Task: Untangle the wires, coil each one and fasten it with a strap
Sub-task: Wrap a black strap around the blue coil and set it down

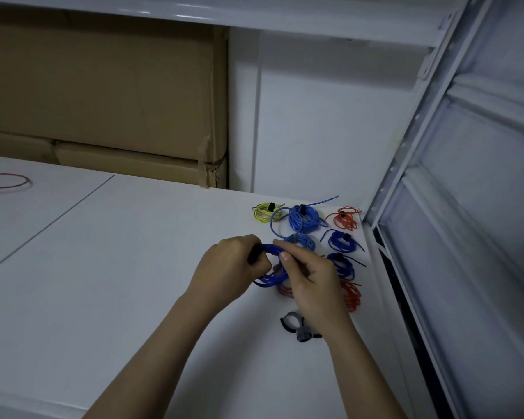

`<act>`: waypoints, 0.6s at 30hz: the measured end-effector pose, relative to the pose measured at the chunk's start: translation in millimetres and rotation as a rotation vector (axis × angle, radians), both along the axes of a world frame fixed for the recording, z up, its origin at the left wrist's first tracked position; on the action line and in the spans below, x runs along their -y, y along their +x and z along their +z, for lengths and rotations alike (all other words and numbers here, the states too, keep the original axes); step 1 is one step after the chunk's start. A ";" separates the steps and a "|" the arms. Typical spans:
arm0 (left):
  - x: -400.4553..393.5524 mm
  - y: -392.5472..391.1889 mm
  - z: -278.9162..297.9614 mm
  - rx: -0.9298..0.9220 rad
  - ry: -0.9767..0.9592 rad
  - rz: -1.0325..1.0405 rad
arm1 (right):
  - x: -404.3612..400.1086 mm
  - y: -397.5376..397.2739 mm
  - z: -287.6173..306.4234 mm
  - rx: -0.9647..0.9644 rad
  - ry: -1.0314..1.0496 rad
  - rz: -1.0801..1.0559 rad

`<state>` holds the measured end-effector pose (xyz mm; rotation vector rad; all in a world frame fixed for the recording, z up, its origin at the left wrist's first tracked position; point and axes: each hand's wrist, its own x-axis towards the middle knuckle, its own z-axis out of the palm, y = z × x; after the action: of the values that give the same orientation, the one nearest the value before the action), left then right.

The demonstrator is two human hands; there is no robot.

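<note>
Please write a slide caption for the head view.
Both hands hold a blue wire coil beside strapped coils.

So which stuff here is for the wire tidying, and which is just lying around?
For the job:
- blue wire coil, held in both hands: left hand, right hand
- spare straps
- finished coils, like the yellow coil
- loose red wire

Just lying around:
- cardboard boxes
- metal rack

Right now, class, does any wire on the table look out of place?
Yes: one red wire lies loose at the table's far left, away from the strapped coils grouped at the right.
</note>
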<state>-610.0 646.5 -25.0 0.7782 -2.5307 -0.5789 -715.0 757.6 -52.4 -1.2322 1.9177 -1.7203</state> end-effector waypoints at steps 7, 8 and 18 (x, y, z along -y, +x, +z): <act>29.0 -20.2 -12.1 -0.094 0.215 -0.056 | 20.0 -24.7 1.1 -0.034 0.036 -0.115; 34.4 -25.6 -15.5 -0.078 0.210 -0.035 | 20.9 -31.3 0.6 -0.031 0.056 -0.140; 71.8 -64.6 -71.2 0.029 0.298 0.163 | 15.3 -66.7 -22.1 -0.261 0.216 -0.313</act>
<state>-674.6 574.8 -96.2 1.0924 -2.4068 -0.9059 -781.7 742.3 -74.5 -1.1723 2.4898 -1.4903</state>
